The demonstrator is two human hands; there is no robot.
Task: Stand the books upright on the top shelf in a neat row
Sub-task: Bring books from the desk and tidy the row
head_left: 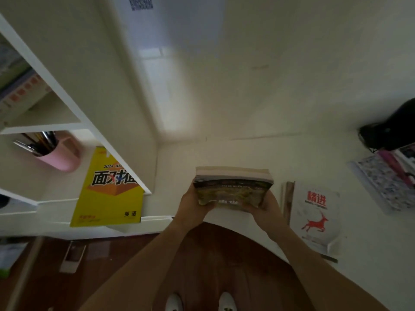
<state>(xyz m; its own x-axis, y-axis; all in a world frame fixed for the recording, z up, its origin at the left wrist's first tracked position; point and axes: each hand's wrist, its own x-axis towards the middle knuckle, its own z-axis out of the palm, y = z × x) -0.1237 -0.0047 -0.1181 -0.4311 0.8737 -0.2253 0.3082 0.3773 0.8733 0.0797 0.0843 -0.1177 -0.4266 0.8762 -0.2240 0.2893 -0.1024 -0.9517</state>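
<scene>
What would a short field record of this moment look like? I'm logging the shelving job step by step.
held: stack of books, lying flat, above the white desk
left hand: grips stack's left end
right hand: grips stack's right end
on desk: white book with red deer, right of the hands
by shelf unit: yellow book; pink pen cup
row on top shelf: not yet started with this stack

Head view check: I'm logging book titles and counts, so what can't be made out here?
- Stack of books: count unclear; top cover's title blurred.
- Left hand and right hand: fingers hidden under the stack.
- Yellow book: title partly covered by the shelf frame.
- Shelf books: blurred, cut by the left edge.
</scene>
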